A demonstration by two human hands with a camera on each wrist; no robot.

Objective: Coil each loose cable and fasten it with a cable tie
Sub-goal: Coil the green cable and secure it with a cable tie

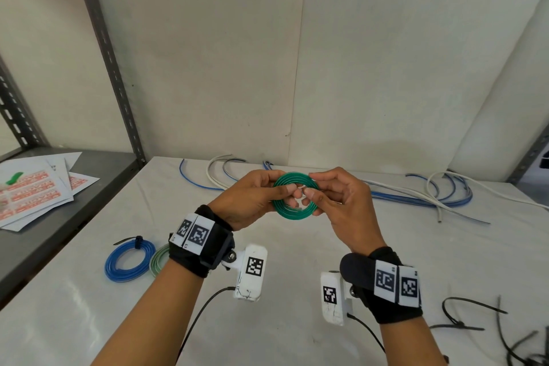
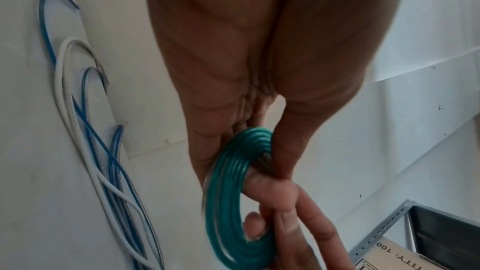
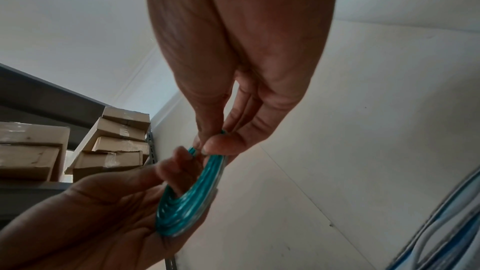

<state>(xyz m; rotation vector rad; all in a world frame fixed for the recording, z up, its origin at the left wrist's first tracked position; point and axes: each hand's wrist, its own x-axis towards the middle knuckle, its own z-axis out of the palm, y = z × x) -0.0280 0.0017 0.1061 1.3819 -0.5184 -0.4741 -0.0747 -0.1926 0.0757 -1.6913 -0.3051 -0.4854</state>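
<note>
Printed sheets (image 1: pixel 35 190) with orange-red label blocks are lying on the grey shelf (image 1: pixel 98 175) at ten o'clock; their lettering is too blurred to read. In the left wrist view a cardboard box (image 2: pixel 389 254) at five o'clock is showing "100" and the letters "ITY:" upside down. Taped brown cartons (image 3: pixel 114 143) are sitting stacked on shelving in the right wrist view.

Both hands are holding the green cable coil (image 1: pixel 295 197) above the white worktop (image 1: pixel 297 291), near its middle. The left hand (image 1: pixel 251 200) is gripping the coil's nine o'clock side, thumb on the near face and fingers curled behind. The right hand (image 1: pixel 341 202) is pinching its three o'clock side, thumb and forefinger clamped on the strands, with the other fingers bent loosely.

At eight o'clock a tied blue coil (image 1: pixel 129 260) is lying just beside a pale green coil (image 1: pixel 157 260), which the left wrist is partly hiding. Loose blue and white cables (image 1: pixel 430 196) are sprawling along the wall from twelve to two o'clock. Black cable ties (image 1: pixel 475 321) are lying scattered at four o'clock.
</note>
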